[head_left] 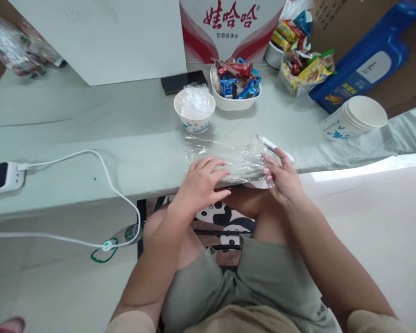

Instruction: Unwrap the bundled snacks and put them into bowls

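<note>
A clear plastic bag (237, 157) lies crinkled on the cloth at the table's front edge. My left hand (204, 180) rests over its left part, fingers spread and thumb apart, holding nothing. At the bag's right end, my right hand (282, 178) grips the film, and some of its fingers show through the plastic. A thin white pen-like tool (275, 147) lies just beyond my right thumb; I cannot tell its exact kind. Behind the bag stands a paper cup (197, 126) with crumpled clear plastic (195, 102) in it.
A white bowl of wrapped snacks (234, 101) and a black phone (182, 82) are at the back. Stacked paper cups (353, 120), a blue jug (367, 60) and more snack containers (301, 76) stand right. A white cable (106, 169) runs from a power strip (5, 178) at left.
</note>
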The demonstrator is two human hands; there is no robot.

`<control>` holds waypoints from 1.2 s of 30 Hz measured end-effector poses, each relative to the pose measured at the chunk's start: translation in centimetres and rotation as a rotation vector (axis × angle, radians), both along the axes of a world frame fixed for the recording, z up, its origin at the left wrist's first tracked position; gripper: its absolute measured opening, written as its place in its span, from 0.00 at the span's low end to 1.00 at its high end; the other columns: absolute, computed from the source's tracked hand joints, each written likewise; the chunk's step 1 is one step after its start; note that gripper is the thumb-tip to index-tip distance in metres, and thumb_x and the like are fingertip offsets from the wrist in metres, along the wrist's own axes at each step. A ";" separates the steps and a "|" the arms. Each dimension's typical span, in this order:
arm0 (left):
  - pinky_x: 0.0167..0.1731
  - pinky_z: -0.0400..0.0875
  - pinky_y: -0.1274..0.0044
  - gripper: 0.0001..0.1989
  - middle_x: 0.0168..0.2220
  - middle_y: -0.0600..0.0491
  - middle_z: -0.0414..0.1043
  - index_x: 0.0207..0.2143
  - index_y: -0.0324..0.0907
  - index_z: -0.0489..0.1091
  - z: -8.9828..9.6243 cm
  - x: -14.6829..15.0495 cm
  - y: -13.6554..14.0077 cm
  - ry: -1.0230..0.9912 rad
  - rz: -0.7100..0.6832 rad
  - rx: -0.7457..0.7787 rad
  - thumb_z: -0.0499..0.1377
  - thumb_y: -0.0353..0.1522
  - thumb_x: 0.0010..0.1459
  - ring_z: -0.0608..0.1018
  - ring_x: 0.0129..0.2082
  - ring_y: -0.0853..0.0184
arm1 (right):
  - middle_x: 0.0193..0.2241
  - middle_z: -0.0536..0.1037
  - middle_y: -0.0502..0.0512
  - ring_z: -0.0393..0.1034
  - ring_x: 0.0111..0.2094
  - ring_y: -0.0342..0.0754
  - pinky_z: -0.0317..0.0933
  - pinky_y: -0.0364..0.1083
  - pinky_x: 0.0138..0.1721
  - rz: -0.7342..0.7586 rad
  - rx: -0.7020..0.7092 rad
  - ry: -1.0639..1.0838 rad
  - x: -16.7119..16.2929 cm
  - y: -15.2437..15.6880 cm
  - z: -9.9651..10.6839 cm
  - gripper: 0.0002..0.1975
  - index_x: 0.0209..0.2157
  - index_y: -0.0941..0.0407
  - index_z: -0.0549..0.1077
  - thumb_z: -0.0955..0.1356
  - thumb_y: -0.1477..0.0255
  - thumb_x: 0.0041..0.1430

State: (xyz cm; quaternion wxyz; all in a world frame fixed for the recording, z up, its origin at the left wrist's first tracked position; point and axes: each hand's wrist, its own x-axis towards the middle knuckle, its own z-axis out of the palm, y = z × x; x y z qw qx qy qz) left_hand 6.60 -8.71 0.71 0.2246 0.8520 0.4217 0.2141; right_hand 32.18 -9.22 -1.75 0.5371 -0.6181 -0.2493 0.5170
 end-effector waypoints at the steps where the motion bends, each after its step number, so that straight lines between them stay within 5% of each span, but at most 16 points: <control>1: 0.63 0.61 0.55 0.18 0.60 0.45 0.72 0.48 0.46 0.75 -0.6 0.4 -0.2 0.072 0.020 -0.023 0.66 0.31 0.54 0.68 0.63 0.48 | 0.55 0.74 0.53 0.70 0.27 0.40 0.65 0.42 0.22 0.017 -0.004 -0.028 0.4 -0.4 -0.1 0.35 0.56 0.43 0.65 0.74 0.72 0.45; 5: 0.64 0.61 0.54 0.20 0.61 0.45 0.72 0.51 0.46 0.75 -2.5 0.3 0.1 0.159 0.062 -0.048 0.58 0.23 0.58 0.67 0.66 0.49 | 0.64 0.65 0.58 0.76 0.48 0.54 0.74 0.55 0.45 0.138 0.145 -0.503 2.4 -2.8 0.1 0.32 0.61 0.43 0.63 0.67 0.70 0.54; 9: 0.60 0.68 0.59 0.12 0.57 0.45 0.75 0.42 0.44 0.78 -2.0 -0.1 0.6 0.077 0.063 -0.045 0.56 0.28 0.61 0.74 0.61 0.52 | 0.70 0.55 0.58 0.53 0.70 0.65 0.57 0.67 0.66 0.504 0.523 -1.192 3.9 -4.9 -0.2 0.33 0.63 0.43 0.64 0.67 0.72 0.56; 13: 0.54 0.73 0.65 0.13 0.55 0.46 0.76 0.39 0.44 0.79 -0.5 -0.5 0.3 -0.043 0.089 -0.127 0.54 0.33 0.63 0.79 0.52 0.58 | 0.71 0.55 0.59 0.48 0.72 0.68 0.49 0.70 0.68 0.764 0.580 -1.441 3.4 -4.7 -1.4 0.26 0.60 0.45 0.69 0.69 0.70 0.60; 16: 0.50 0.74 0.69 0.14 0.53 0.48 0.78 0.39 0.44 0.79 0.5 -1.4 -0.2 -0.079 0.133 -0.170 0.53 0.35 0.63 0.80 0.49 0.61 | 0.66 0.67 0.54 0.54 0.70 0.66 0.51 0.70 0.67 0.691 0.615 -1.449 2.9 -4.1 -2.0 0.09 0.45 0.47 0.77 0.67 0.70 0.64; 18: 0.42 0.76 0.72 0.14 0.53 0.48 0.78 0.39 0.44 0.79 1.0 -2.1 -0.6 -0.063 0.167 -0.176 0.53 0.36 0.64 0.80 0.46 0.62 | 0.60 0.74 0.53 0.60 0.68 0.63 0.55 0.67 0.65 0.612 0.687 -1.397 2.9 -4.2 -2.1 0.08 0.39 0.49 0.76 0.65 0.72 0.66; 23: 0.43 0.74 0.72 0.18 0.44 0.49 0.82 0.39 0.43 0.79 1.9 -2.6 -1.3 -0.028 0.242 -0.126 0.50 0.39 0.67 0.82 0.42 0.62 | 0.61 0.74 0.59 0.61 0.68 0.63 0.57 0.66 0.65 0.582 0.791 -1.300 3.0 -5.1 -2.2 0.21 0.57 0.50 0.69 0.67 0.71 0.62; 27: 0.43 0.74 0.68 0.19 0.38 0.50 0.83 0.48 0.45 0.77 2.3 -1.7 -1.4 0.147 0.314 -0.164 0.49 0.39 0.67 0.83 0.38 0.60 | 0.48 0.83 0.59 0.71 0.60 0.62 0.58 0.65 0.62 0.614 0.702 -1.295 2.7 -4.0 -2.9 0.17 0.54 0.51 0.72 0.69 0.65 0.63; 30: 0.54 0.72 0.62 0.23 0.49 0.49 0.82 0.57 0.45 0.71 2.1 -1.6 -1.6 0.147 0.268 -0.202 0.58 0.41 0.61 0.81 0.50 0.55 | 0.38 0.85 0.54 0.76 0.54 0.58 0.57 0.63 0.60 0.543 0.634 -1.249 3.0 -3.1 -3.4 0.08 0.40 0.50 0.77 0.65 0.68 0.67; 33: 0.68 0.58 0.56 0.30 0.60 0.47 0.74 0.59 0.44 0.68 1.3 -2.5 -2.0 0.167 0.169 -0.202 0.64 0.40 0.54 0.71 0.64 0.52 | 0.35 0.84 0.53 0.75 0.56 0.59 0.56 0.63 0.59 0.513 0.632 -1.171 3.5 -3.0 -3.4 0.12 0.33 0.50 0.77 0.63 0.67 0.67; 36: 0.71 0.49 0.53 0.25 0.64 0.49 0.70 0.57 0.47 0.69 0.3 -3.8 -2.4 0.215 0.141 -0.204 0.61 0.35 0.56 0.63 0.70 0.53 | 0.35 0.85 0.53 0.73 0.59 0.58 0.54 0.62 0.61 0.500 0.590 -1.098 4.0 -3.1 -3.5 0.17 0.33 0.49 0.78 0.59 0.67 0.68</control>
